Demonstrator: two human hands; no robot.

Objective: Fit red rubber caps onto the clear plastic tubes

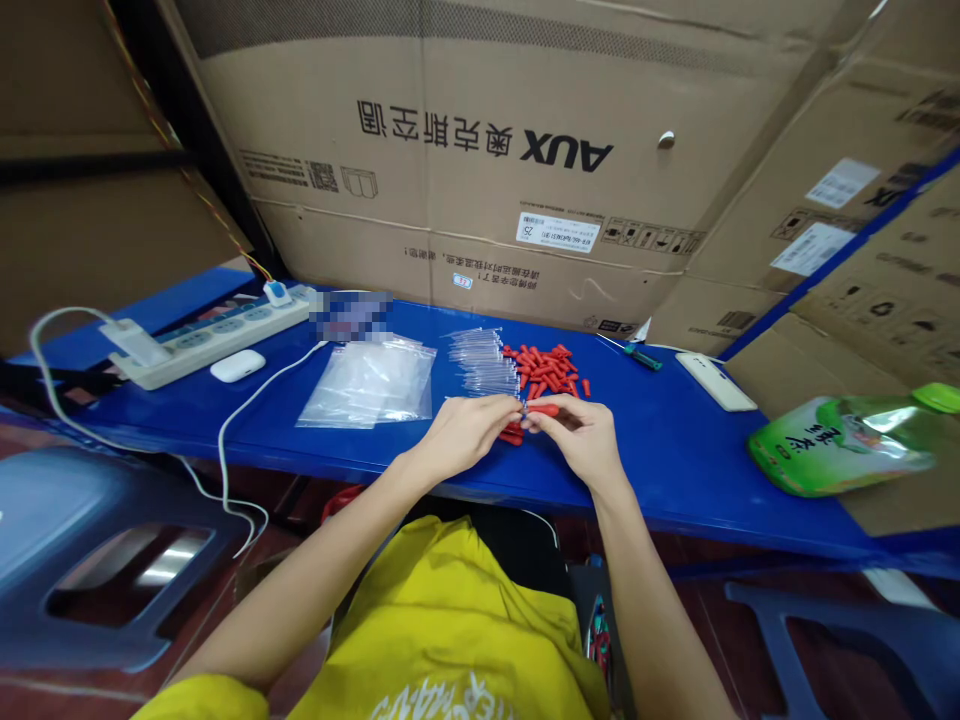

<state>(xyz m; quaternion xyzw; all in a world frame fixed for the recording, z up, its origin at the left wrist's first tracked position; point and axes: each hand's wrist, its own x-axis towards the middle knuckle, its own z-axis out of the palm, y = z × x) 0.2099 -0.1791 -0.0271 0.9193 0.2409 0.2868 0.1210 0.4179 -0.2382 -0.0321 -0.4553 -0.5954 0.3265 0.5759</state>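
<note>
while a red cap (543,410) is pinched in the right hand (583,440), just before the cap pile (547,368) on the desk (675,450), the left hand (466,432) is closed at its tip, on what cannot be told; fitting seems in hand, and careful alignment is called for.

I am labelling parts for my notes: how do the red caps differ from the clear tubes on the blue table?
The red caps are opaque; the clear tubes are see-through. The red caps are short, the clear tubes longer. The red caps lie in a loose heap, the clear tubes side by side in a row. Both rest on the blue table, next to each other. One of the red caps is pinched in the right hand.
</note>
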